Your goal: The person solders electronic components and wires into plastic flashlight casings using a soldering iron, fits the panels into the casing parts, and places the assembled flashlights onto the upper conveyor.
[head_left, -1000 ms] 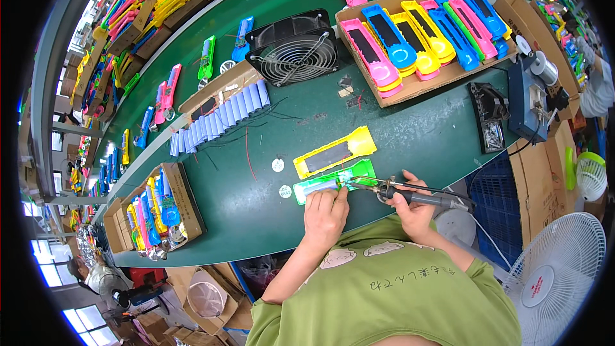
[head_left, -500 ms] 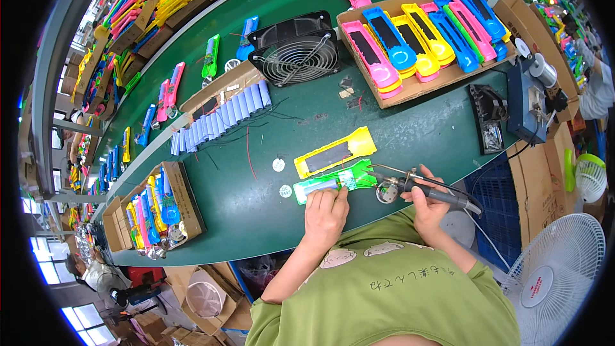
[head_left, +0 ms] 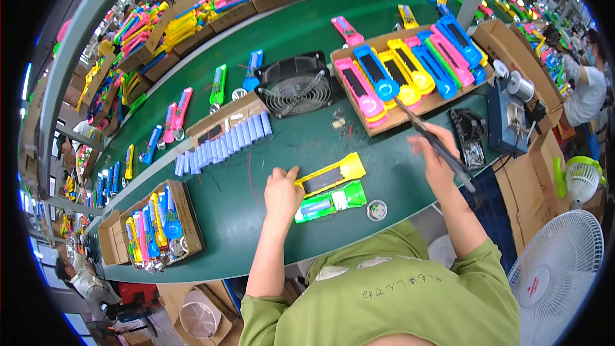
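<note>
Resting on the green table (head_left: 256, 218), the left hand (head_left: 282, 193) lies with fingers loosely apart, touching the yellow shell (head_left: 330, 177); a green shell (head_left: 330, 202) lies just beside it. The right hand (head_left: 435, 160), raised well apart, is clamped on a soldering iron (head_left: 439, 147).

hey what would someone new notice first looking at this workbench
Probably the cardboard tray of pink, blue and yellow plastic shells at the far right of the green bench. Next, the right hand raising a soldering iron, and the left hand touching the yellow shell.
</note>
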`<state>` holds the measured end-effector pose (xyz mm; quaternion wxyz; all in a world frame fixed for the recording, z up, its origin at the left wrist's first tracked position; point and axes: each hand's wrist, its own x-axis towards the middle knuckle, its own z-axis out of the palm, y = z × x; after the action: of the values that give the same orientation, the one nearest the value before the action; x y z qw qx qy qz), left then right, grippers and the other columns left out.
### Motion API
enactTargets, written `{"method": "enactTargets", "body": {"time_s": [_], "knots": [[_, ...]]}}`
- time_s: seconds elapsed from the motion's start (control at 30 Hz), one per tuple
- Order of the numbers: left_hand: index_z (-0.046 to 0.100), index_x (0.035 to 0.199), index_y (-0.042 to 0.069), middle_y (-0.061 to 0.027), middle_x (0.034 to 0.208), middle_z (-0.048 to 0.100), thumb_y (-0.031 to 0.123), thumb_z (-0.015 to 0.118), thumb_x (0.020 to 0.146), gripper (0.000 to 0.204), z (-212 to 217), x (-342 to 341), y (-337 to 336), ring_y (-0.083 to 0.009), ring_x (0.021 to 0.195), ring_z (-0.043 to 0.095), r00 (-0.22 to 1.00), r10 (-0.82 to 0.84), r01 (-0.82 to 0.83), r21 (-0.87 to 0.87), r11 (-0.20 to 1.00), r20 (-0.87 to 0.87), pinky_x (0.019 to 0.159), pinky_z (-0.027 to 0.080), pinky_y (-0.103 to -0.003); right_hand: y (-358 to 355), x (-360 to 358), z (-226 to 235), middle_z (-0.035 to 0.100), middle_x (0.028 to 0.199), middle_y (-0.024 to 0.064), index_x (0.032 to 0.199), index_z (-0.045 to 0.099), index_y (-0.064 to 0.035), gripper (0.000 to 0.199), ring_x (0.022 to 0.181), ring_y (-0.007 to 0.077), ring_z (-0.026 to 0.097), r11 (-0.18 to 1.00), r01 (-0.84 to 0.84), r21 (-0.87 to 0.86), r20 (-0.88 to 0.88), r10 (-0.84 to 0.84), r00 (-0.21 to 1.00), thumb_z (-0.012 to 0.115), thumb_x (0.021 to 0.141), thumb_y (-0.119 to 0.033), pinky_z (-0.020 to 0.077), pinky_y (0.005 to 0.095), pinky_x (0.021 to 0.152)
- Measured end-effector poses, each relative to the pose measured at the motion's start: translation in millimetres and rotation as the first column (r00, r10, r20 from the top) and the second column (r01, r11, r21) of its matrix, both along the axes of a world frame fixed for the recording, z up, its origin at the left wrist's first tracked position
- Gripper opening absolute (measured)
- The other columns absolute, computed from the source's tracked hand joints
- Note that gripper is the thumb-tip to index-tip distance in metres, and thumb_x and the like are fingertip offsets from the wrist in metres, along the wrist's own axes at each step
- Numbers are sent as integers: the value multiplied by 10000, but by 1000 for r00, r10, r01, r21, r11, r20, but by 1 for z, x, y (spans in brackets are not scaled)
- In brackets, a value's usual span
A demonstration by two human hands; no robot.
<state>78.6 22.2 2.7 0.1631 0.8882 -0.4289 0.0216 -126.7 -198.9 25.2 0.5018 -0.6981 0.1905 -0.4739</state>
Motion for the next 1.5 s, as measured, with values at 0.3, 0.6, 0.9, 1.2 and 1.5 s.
{"method": "enactTargets", "body": {"time_s": [0.3,0.6,0.9,1.2,1.5], "knots": [[588,954,71,-154,1016,524,44,660,659,305,-27,-43,45,-323,886,565,996,85,-67,-397,915,27,717,481,-396,-68,75,-4,560,1116,140,1254,356,-117,706,1051,348,511,857,58,-513,-477,-340,810,733,657,-137,250,547,984],[468,637,29,-166,978,574,138,795,588,348,23,-6,45,-329,966,532,931,-323,244,-372,896,-168,814,424,-405,-74,93,6,564,1071,202,1207,374,-70,705,975,390,547,925,-10,-379,-602,-238,762,756,617,-126,456,423,803],[399,884,42,-152,784,487,155,775,613,477,55,323,-4,-354,774,491,924,274,-171,-355,919,265,660,390,-439,-66,96,7,564,1074,187,1226,378,-63,719,982,357,561,903,51,-427,-603,-326,728,754,617,-132,454,385,825],[474,1078,70,-163,1168,485,229,654,712,438,30,379,-72,-260,1097,482,898,89,-272,382,883,431,928,374,-421,-63,101,7,557,1113,166,1214,388,-55,693,1039,340,537,907,112,-407,-606,-360,710,724,607,-39,428,365,885],[514,975,23,-174,1227,468,76,494,768,215,52,339,-75,-310,1192,407,706,-487,330,369,869,514,1026,319,-420,-75,95,-10,562,1137,157,1233,367,-55,628,1039,286,560,946,102,-307,-416,-230,880,653,677,7,436,334,876]]}}
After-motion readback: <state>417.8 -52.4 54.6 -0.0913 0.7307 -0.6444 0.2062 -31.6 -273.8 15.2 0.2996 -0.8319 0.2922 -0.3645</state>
